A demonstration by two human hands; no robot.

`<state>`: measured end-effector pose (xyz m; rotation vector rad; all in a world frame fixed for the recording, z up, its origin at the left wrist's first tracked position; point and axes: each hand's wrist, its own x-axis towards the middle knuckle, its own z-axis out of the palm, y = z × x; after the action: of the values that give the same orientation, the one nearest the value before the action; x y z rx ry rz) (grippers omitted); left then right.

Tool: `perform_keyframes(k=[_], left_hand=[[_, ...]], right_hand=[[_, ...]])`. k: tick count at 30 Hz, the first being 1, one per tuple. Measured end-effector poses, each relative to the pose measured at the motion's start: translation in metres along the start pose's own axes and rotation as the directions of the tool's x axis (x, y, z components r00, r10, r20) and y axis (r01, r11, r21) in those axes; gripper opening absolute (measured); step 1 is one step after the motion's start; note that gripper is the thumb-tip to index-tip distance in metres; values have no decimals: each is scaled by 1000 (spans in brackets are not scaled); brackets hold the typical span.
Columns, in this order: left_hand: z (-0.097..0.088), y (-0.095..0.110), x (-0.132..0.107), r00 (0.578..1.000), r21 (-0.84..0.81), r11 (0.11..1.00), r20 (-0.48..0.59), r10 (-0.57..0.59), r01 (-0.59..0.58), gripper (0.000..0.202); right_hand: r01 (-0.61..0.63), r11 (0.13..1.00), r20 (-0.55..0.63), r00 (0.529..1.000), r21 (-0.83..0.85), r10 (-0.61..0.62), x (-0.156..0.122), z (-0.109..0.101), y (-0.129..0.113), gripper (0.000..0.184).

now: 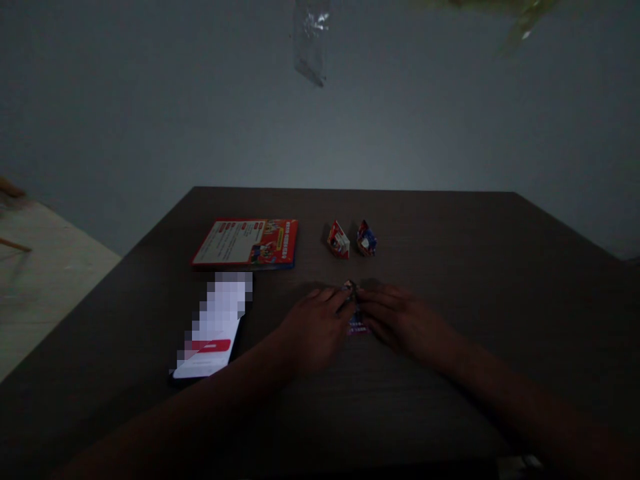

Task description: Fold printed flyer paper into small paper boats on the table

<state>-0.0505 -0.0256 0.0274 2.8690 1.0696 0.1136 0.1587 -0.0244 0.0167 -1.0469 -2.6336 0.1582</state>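
Note:
In the dim light, a small printed paper (358,325) lies on the table in front of me, its lower part dark blue and pink. My left hand (317,327) comes over it from the left, fingers together and fingertips pressed on the paper. From the other side my right hand (400,317) holds the paper's right edge, its fingers bent and close together. The paper's top end shows just beyond the fingertips; its middle is mostly hidden. Past the hands stand two small folded paper pieces, a red and white one (339,241) and a blue and red one (367,240).
A stack of red printed cards or a booklet (245,243) lies at the back left of the dark table (450,233). Near my left forearm is a phone (213,333) with its screen lit. A pale wall (425,120) rises behind the table, with a clear plastic bag (311,43) on it.

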Motion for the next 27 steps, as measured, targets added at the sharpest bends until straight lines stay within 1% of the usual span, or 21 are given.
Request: perform_keyframes(k=[3, 6, 8, 12, 18, 23, 27], left_hand=[[-1, 0, 0, 1000, 4, 1000, 13, 8, -8, 43], [-2, 0, -1, 1000, 0, 1000, 23, 12, -12, 41], [-2, 0, -1, 1000, 3, 1000, 17, 11, -11, 40], [-2, 1, 0, 1000, 8, 1000, 3, 15, -15, 38], [-5, 1, 2, 999, 9, 999, -5, 41, -41, 36], [-4, 1, 2, 999, 18, 999, -20, 46, -46, 33], [-3, 1, 3, 998, 27, 998, -36, 58, -57, 31]], right_hand=[[64, 996, 31, 998, -55, -63, -2, -1, -2, 31], [87, 991, 41, 996, -97, -83, -4, -1, 0, 32], [70, 992, 26, 997, -104, -68, -8, 0, 2, 32], [0, 995, 4, 1000, -96, 0, -14, 2, 4, 36], [-57, 992, 54, 997, -117, 64, -7, 5, 6, 45], [-66, 990, 47, 996, -124, 73, 6, 7, 10, 47], [-43, 989, 50, 998, -138, 50, 12, 9, 14, 48]])
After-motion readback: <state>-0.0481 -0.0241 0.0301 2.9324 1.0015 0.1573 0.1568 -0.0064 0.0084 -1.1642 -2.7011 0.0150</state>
